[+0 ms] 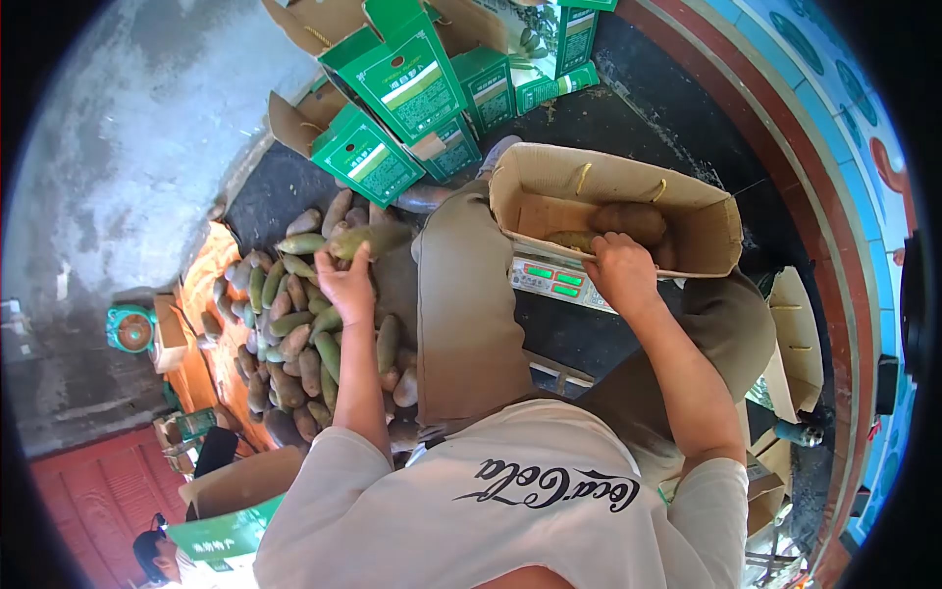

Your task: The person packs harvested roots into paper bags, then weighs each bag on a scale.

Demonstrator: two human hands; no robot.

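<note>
My left hand (348, 285) has its fingers wrapped around a green radish (371, 240), held above a heap of radishes (294, 358) on the floor to my left. A tall cardboard box (702, 221) lies open toward me on a digital scale (559, 283) with lit green readouts. Inside the box are a few radishes (628, 224). At its near wall, my right hand (625, 270) has its fingers bent over the rim, close to a radish; the fingertips are partly hidden.
Several green printed boxes (397, 88) stand beyond the heap. Another open box (795, 339) is at my right. Behind on the left are a green carton (231, 530), a person (162, 555) and a small green fan-like device (130, 329). A concrete wall (128, 147) bounds the left side.
</note>
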